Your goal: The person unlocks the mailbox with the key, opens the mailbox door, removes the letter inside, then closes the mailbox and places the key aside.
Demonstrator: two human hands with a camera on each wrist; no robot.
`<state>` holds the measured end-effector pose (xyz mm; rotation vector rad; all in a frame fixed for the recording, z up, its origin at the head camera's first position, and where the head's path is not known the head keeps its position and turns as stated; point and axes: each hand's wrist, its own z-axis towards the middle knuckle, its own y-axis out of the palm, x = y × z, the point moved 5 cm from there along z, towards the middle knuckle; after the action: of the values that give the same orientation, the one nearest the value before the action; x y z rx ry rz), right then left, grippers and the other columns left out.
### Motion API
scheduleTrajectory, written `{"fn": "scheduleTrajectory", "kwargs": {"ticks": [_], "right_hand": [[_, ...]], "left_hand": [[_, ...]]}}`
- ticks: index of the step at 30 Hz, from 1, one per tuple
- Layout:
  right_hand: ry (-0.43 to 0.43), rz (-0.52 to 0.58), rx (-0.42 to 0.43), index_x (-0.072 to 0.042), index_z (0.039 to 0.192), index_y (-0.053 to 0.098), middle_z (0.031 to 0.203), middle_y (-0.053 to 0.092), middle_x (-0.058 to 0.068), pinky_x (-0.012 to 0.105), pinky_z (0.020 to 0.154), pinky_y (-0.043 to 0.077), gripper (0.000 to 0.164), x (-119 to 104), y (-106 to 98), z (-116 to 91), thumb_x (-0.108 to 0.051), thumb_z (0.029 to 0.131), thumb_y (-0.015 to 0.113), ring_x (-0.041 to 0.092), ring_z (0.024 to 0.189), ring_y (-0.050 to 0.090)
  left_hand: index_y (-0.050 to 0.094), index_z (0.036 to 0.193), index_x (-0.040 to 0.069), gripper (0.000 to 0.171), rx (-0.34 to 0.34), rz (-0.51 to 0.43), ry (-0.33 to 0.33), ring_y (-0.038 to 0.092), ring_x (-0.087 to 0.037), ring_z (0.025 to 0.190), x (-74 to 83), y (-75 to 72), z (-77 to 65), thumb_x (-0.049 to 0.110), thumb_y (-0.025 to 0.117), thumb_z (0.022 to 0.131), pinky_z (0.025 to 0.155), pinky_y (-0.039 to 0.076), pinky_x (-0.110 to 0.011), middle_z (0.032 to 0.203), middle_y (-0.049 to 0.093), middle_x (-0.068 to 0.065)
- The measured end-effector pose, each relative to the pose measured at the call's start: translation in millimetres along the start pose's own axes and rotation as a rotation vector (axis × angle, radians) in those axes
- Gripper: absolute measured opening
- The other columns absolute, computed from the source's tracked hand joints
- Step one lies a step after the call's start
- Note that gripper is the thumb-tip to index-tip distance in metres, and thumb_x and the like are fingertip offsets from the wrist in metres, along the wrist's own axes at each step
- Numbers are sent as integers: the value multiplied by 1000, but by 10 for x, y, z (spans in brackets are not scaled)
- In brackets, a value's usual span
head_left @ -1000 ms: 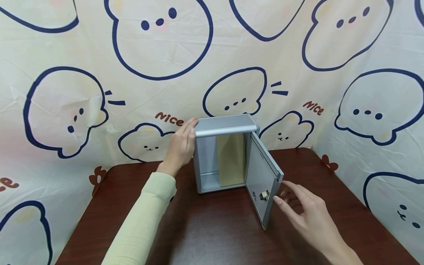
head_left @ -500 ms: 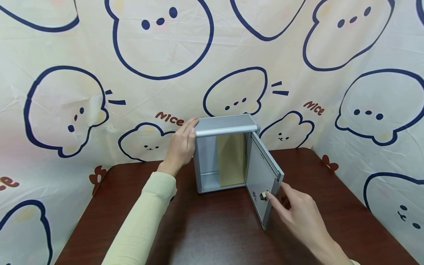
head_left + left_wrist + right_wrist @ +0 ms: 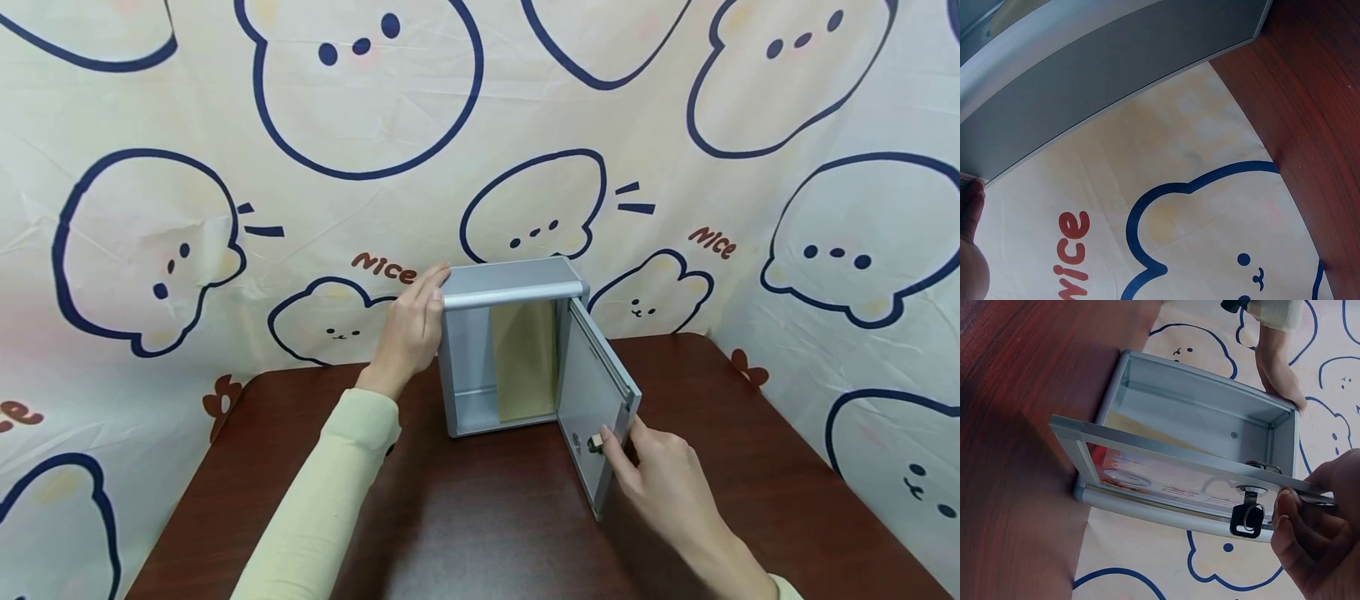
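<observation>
dark red-brown table [image 3: 480, 533] (wood-grained, rounded at the far corners), a grey box [image 3: 510, 282] standing upright on it

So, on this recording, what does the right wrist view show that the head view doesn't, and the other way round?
Only the right wrist view shows the black-headed key in the lock and the red-marked outer face of the door.

Only the head view shows the door's pale inner face and the box's top panel.

Both show the open box, its tan panel, the left grip at a corner, the right grip pinching the door's edge, the table and patterned backdrop.
</observation>
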<state>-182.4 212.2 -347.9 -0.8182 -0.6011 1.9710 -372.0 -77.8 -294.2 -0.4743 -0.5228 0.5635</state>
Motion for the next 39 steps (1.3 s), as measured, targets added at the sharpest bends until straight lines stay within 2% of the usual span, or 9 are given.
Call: {"fn": "scheduleTrajectory", "kwargs": {"ticks": [5,9,15,23,28,32,36,39], "right_hand": [[-9,5,-19,-11,84,65,55,41,-16,20,44,31,12,-11,22,6,-12,95,71,0,50,35],[-14,7,-25,-11,85,65,56,43,-16,20,45,32,11,-28,30,1,-12,95,70,1,51,36],[-41,10,-4,-14,79,60,56,41,-16,20,45,31,18,-52,23,-2,-10,94,70,1,50,35],[-45,7,1,-14,78,59,55,37,-17,19,43,28,19,-41,20,-9,-9,93,70,0,49,32],[-55,-8,17,-16,73,55,54,34,-17,20,43,26,25,-35,12,-16,-9,92,70,1,49,31],[-56,-8,13,-16,75,56,55,35,-17,20,43,26,23,-36,18,-12,-9,92,70,1,49,31],[-55,-12,9,-15,77,58,55,35,-17,20,43,26,20,-37,21,-8,-9,92,69,1,49,31],[-50,-13,3,-15,77,58,54,35,-17,20,42,25,20,-35,21,-7,-9,93,69,1,49,31]], "left_hand": [[54,147,3,54,0,-6,3,46,-26,143,-12,-6,3,30,25,110,119,37,-42,155,49,-9],[53,148,4,54,-12,-4,-2,46,-25,144,-19,-14,-7,30,24,110,119,37,-43,156,49,-9],[52,149,4,54,-24,-5,-13,45,-26,145,-22,-36,-14,30,24,110,119,36,-44,156,48,-12],[49,152,7,55,-52,-15,-40,41,-24,147,1,-48,-10,34,24,111,121,34,-44,161,43,-3],[47,154,10,55,-74,-37,-59,38,-23,149,32,-54,-7,34,23,110,122,31,-44,162,41,-4],[48,153,11,56,-91,-49,-98,36,-22,150,45,-61,-3,34,23,109,123,30,-44,162,41,-2],[50,152,15,56,-97,-19,-145,38,-23,148,69,-77,13,36,23,108,120,31,-51,161,42,1],[54,149,16,55,-85,25,-152,44,-27,144,112,-100,33,37,26,107,116,35,-57,159,46,-2]]}}
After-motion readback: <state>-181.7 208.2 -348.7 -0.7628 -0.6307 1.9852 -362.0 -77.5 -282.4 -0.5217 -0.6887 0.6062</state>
